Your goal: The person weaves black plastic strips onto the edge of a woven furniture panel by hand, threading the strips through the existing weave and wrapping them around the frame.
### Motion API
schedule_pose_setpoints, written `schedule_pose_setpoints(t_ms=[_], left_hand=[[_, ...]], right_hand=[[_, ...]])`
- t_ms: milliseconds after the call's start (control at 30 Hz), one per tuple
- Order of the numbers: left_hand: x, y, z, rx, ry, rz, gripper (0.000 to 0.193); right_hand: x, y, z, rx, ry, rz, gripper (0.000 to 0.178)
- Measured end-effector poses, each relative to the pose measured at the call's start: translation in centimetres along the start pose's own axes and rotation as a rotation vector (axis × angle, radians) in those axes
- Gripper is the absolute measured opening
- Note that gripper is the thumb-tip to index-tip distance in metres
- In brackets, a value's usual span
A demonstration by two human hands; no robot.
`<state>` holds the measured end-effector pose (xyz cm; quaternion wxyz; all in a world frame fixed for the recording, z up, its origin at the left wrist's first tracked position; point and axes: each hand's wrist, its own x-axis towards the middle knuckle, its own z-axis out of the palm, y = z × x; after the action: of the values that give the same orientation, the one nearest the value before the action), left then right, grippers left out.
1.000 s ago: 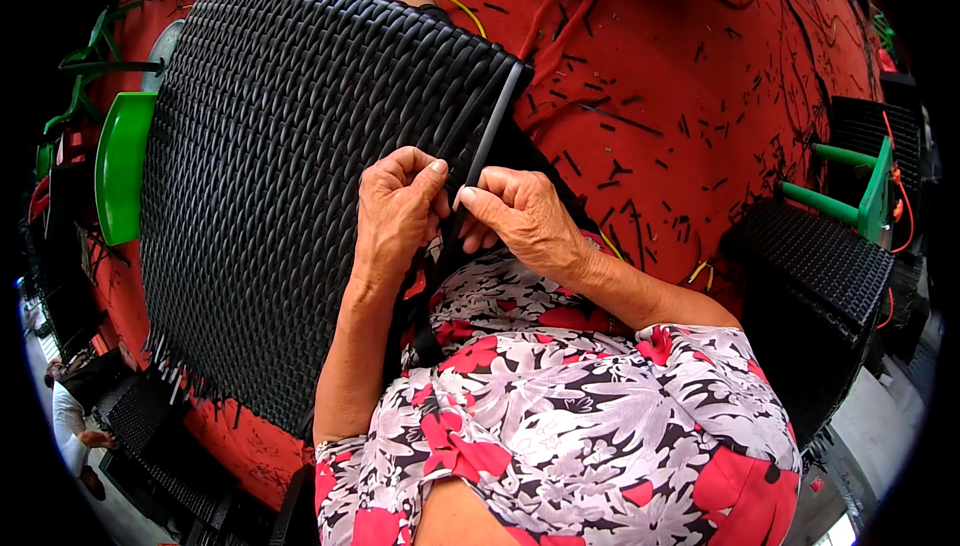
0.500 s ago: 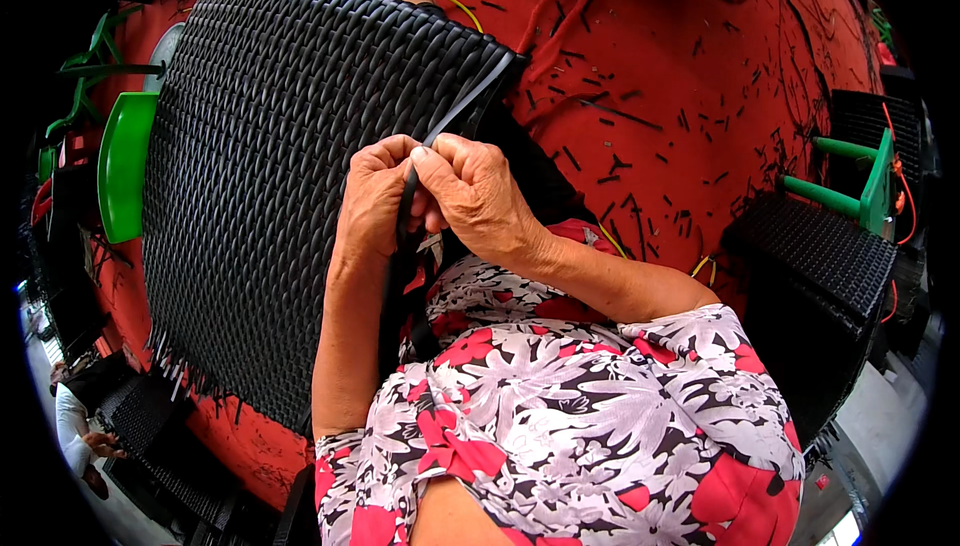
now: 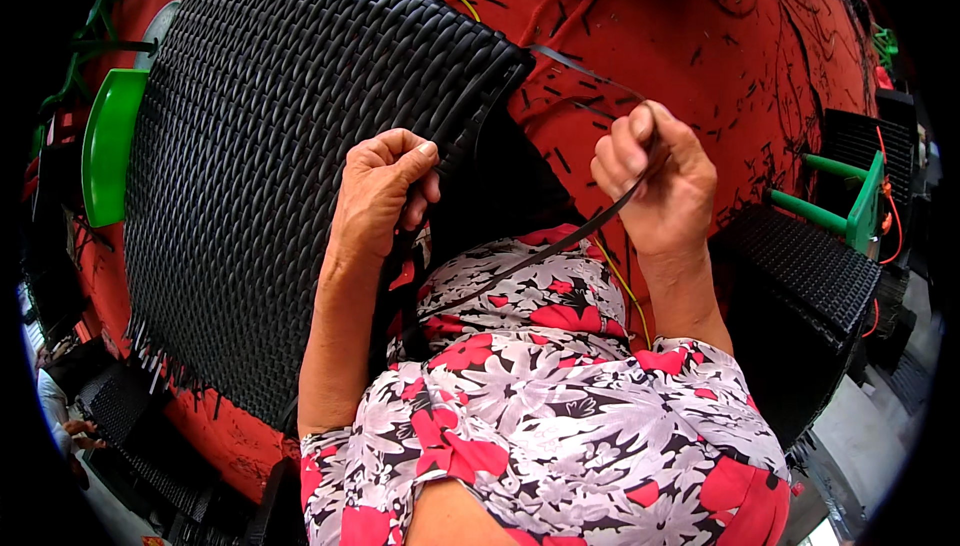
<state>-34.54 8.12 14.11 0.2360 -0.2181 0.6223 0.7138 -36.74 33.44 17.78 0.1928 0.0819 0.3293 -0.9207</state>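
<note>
A: Across our lap, we see a large black woven-rattan panel [image 3: 290,176] tilted against the knees, its finished edge turned toward us. Why that way?

B: We judge it puts the working edge within reach. Our left hand [image 3: 385,196] curls closed over that edge, fingers pinching the weave, apparently to steady it.

A: And the right hand [image 3: 655,181]?

B: We hold it raised, well apart from the panel, fist closed around a thin black flat plastic strip [image 3: 560,241]. That strip runs taut from the fist down toward the panel's edge by the left hand, while its free end trails over the red cloth-covered floor [image 3: 700,36].

A: Beyond that?

B: We note a green plastic seat [image 3: 108,156] at the left and a green metal frame [image 3: 850,206] beside another dark woven piece [image 3: 800,276] at the right.
</note>
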Motion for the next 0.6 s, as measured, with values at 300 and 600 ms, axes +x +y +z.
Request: schedule_pose_setpoints(t_ms=[300, 600], left_hand=[[-0.4, 0.2, 0.4, 0.001, -0.002, 0.021, 0.016], [-0.4, -0.3, 0.4, -0.028, 0.001, 0.021, 0.016]], right_hand=[[1.5, -1.8, -0.9, -0.117, 0.046, -0.076, 0.025], [0.7, -1.0, -0.1, -0.212, -0.035, -0.043, 0.020]])
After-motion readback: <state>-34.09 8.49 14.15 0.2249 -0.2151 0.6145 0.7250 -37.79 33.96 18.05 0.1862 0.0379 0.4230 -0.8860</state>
